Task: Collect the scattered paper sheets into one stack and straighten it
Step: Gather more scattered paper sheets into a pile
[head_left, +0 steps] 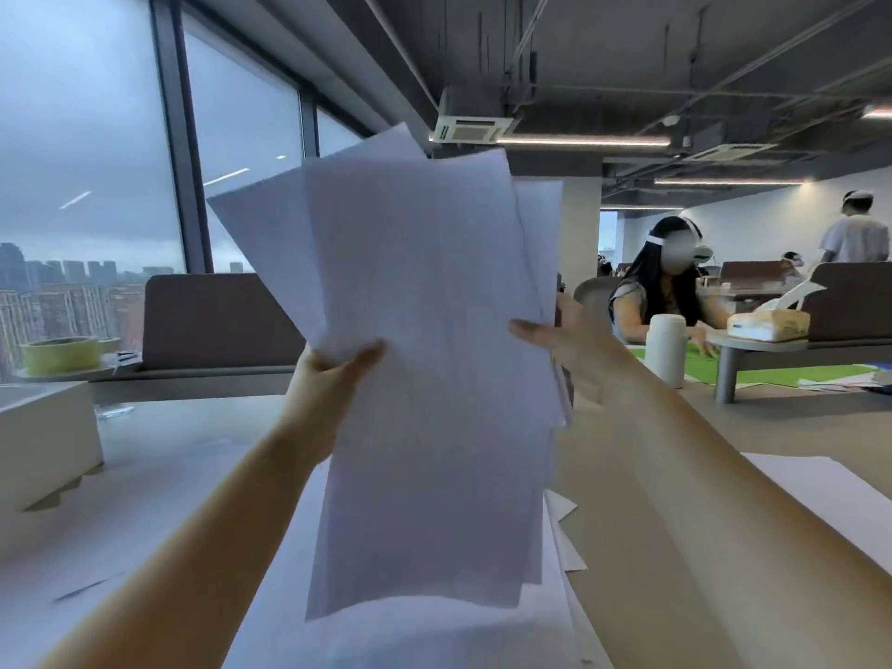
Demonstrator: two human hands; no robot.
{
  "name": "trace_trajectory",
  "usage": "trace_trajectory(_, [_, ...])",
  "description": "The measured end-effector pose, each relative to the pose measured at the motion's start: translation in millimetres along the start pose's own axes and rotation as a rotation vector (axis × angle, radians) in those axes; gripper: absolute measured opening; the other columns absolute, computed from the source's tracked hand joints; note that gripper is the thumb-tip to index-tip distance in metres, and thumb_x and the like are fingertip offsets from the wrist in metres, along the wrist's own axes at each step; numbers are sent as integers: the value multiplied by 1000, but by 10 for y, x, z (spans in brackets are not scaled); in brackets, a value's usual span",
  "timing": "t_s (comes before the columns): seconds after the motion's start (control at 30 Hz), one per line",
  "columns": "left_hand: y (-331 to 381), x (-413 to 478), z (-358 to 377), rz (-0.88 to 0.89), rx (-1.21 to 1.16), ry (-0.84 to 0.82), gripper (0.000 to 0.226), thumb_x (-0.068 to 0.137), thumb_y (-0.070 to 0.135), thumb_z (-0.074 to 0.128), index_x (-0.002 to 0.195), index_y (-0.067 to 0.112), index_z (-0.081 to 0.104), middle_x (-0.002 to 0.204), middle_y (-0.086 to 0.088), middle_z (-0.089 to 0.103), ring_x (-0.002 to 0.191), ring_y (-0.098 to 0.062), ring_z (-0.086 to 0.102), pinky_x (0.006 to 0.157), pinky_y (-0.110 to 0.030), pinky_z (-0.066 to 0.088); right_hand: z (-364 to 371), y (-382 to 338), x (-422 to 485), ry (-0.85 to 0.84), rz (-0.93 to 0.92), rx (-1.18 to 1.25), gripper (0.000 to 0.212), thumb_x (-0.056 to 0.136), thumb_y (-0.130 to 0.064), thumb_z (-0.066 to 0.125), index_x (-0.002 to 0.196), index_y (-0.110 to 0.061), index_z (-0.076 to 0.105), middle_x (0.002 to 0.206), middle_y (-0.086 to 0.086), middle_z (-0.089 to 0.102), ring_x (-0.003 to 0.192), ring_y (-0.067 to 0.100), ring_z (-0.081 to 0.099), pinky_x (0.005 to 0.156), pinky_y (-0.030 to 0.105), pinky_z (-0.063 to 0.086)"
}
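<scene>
While both hands grip the paper stack (425,330), tan desk (675,548) beneath, grey windows (82,152) left.

I see big windows (87,176) on frame left, grey sky; exposed dark ceiling (675,50) with strip lights (584,142) upper right.

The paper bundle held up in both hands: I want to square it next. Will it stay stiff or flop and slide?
The paper bundle probably flops: thin sheets. Its fanned top corners suggest sheets slide easily. The left hand and right hand hold it mid-height, so it seems light.
</scene>
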State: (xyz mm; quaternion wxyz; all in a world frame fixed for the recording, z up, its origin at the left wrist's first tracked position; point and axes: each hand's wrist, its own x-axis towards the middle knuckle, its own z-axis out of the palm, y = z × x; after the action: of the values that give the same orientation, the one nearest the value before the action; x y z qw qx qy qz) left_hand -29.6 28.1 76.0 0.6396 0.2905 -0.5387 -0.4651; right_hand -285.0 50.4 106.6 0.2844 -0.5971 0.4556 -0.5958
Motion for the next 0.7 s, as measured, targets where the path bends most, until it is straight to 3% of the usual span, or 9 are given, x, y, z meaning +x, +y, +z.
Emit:
trace_trajectory(0.07, [121, 66, 40, 31, -30, 20, 28, 81, 17, 73, 108, 14, 66, 91, -5, 74, 78, -20, 72, 69, -35, 59, -6, -255, 27, 19, -63, 5, 51, 82, -12, 73, 127, -8, 49, 118, 6, 66, 102, 19, 67, 87, 34, 55])
trace_trajectory(0.13, [151, 73, 40, 32, -31, 26, 23, 80, 19, 74, 101, 15, 68, 87, -3, 74, 75, -18, 72, 70, -34, 59, 5, -385, 35, 20, -112, -66, 56, 81, -18, 75, 129, -10, 48, 120, 2, 66, 105, 17, 65, 89, 32, 53])
trace_trajectory(0.2, [96, 20, 5, 9, 2, 33, 24, 76, 20, 78, 97, 14, 70, 85, -4, 75, 76, -20, 73, 75, -36, 59, 25, -388, -12, -4, -103, -158, 53, 82, -24, 74, 128, -14, 50, 119, -1, 65, 104, 13, 64, 81, 20, 52])
trace_trajectory(0.3, [-22, -78, -72, -6, 52, 64, 32, 70, 21, 83, 98, 13, 70, 88, -5, 76, 80, -21, 73, 74, -34, 59, 61, -263, -112, -56, -58, -262, 25, 89, -30, 65, 111, -23, 59, 104, -9, 67, 87, 1, 64, 61, 4, 48])
trace_trajectory(0.4, [-77, -144, -110, 37, 96, 84, 26, 75, 17, 78, 99, 15, 68, 87, 0, 74, 70, -10, 72, 62, -24, 59, 105, -68, -171, -86, -33, -271, 34, 86, -38, 66, 113, -17, 63, 110, -5, 70, 97, 8, 67, 84, 22, 55])
trace_trajectory(0.43, [-83, -162, -119, 57, 124, 91, 24, 76, 16, 77, 97, 16, 67, 87, 1, 74, 68, -9, 71, 60, -22, 58, 110, -4, -173, -81, -34, -261, 39, 84, -40, 68, 115, -17, 62, 112, -4, 70, 101, 12, 66, 83, 25, 57])
trace_trajectory(0.57, [-122, -199, -153, 139, 188, 143, 16, 78, 19, 76, 92, 17, 67, 81, 4, 73, 70, -14, 69, 61, -26, 56, 97, 228, -229, -25, -8, -21, 64, 69, -37, 82, 120, -16, 52, 119, 3, 67, 111, 20, 64, 98, 46, 50])
trace_trajectory(0.63, [-106, -210, -150, 172, 180, 165, 17, 79, 21, 75, 93, 16, 67, 84, 1, 73, 72, -15, 69, 63, -27, 57, 81, 341, -262, -58, 24, 128, 87, 58, -40, 88, 129, -9, 49, 123, 9, 66, 114, 25, 63, 100, 48, 48])
trace_trajectory(0.7, [-36, -195, -116, 215, 164, 173, 20, 79, 22, 75, 96, 14, 66, 89, -2, 72, 75, -15, 69, 67, -30, 58, 100, 367, -321, -129, 65, 200, 82, 60, -35, 87, 128, -4, 53, 120, 11, 68, 111, 26, 65, 95, 40, 53])
